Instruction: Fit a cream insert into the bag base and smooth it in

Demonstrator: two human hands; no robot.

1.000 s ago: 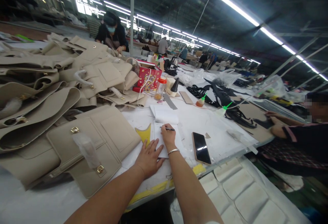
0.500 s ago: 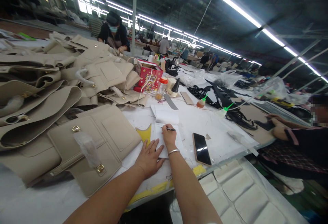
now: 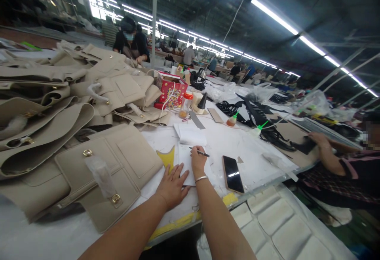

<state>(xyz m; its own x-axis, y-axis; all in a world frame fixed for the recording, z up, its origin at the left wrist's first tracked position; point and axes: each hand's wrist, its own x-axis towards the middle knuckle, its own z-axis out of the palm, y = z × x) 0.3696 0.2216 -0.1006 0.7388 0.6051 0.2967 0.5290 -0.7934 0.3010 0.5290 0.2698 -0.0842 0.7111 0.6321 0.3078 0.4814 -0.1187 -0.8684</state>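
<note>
My right hand (image 3: 198, 161) is closed around a dark pen (image 3: 203, 154), its tip over the white page of an open notepad (image 3: 192, 134). Faint marks show near the top of that page. Spread flat, my left hand (image 3: 172, 186) rests on the notepad's lower left part, its fingertips by a yellow pointed piece (image 3: 167, 157). To the right of my right hand lies a phone (image 3: 233, 174) with a dark screen. A beige bag (image 3: 113, 173) with gold clasps lies left of my left hand.
Many beige bags (image 3: 118, 89) are piled at the left. Beyond the notepad are a red box (image 3: 173, 93), a jar (image 3: 185, 106) and green-tipped bottles (image 3: 232, 120). Black pieces (image 3: 252, 111) lie farther right. One person (image 3: 130, 42) works behind the pile, another (image 3: 350, 165) at the right.
My right hand has shifted slightly right with the pen, which now slants down to the right. My left hand stays flat. The person at the right has moved an arm over the dark piece.
</note>
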